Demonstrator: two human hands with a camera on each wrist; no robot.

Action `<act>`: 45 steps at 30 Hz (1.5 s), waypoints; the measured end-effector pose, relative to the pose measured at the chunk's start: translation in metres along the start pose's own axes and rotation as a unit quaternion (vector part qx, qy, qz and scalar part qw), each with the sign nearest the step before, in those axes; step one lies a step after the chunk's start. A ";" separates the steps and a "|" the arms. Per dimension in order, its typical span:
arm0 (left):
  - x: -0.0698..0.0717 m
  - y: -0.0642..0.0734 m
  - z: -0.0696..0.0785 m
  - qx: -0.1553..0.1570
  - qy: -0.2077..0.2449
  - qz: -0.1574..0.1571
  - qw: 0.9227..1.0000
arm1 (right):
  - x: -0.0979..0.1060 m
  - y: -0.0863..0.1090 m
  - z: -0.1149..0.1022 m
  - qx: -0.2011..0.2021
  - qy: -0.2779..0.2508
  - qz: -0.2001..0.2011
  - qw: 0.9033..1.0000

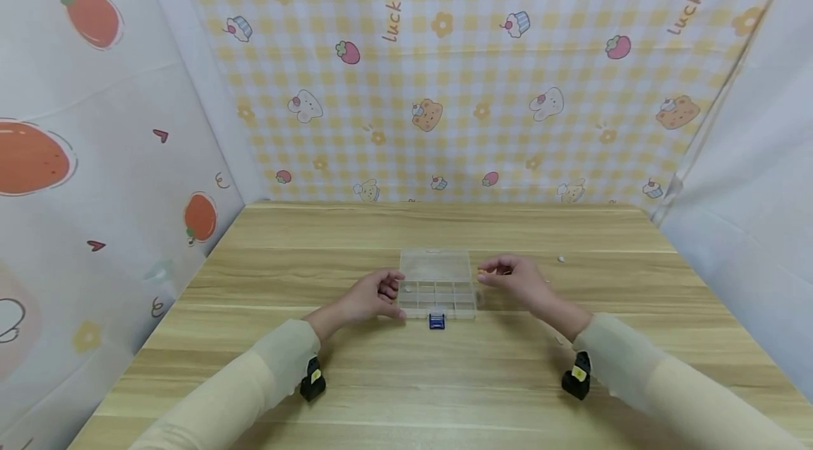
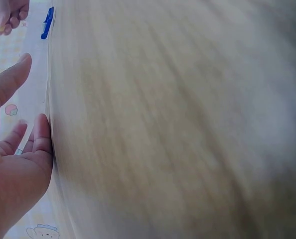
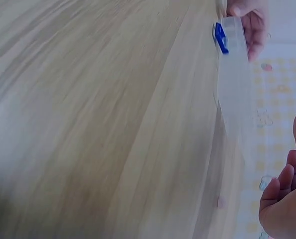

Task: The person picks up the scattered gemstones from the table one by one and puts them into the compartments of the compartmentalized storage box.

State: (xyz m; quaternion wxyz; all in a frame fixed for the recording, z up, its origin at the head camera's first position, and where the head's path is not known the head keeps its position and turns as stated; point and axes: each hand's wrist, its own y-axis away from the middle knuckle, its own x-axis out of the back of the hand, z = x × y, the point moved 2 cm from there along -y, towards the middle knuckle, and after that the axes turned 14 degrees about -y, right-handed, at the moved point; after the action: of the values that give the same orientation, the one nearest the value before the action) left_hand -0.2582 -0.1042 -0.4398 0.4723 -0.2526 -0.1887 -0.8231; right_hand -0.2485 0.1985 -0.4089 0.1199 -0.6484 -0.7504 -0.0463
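Note:
A clear plastic compartment box (image 1: 444,300) lies on the table with its lid (image 1: 435,265) folded back and a blue latch (image 1: 437,321) at the front. In one left compartment sits a small whitish piece (image 1: 408,289). My left hand (image 1: 375,295) holds the box's left end, thumb at the front corner and index finger near the hinge. Just right of the box, my right hand (image 1: 514,281) pinches a tiny orange piece (image 1: 481,271) between thumb and fingertips. A yellowish bit of that piece (image 2: 2,29) also shows in the left wrist view.
Several small whitish pieces lie to the right, one behind the right hand (image 1: 561,259) and another near the right sleeve (image 1: 559,340). A patterned cloth (image 1: 444,83) hangs behind the wooden table (image 1: 356,379). Black wrist cameras sit under both cuffs.

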 end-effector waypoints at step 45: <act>0.000 0.000 -0.002 0.007 -0.006 0.001 1.000 | -0.086 -0.035 -0.010 0.036 0.047 -0.074 0.995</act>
State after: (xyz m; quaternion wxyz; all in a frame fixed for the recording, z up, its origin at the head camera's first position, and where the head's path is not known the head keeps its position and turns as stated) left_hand -0.2584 -0.1052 -0.4410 0.4734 -0.2542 -0.1965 -0.8201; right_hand -0.2702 0.1086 -0.4173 0.1744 -0.5832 -0.7912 -0.0583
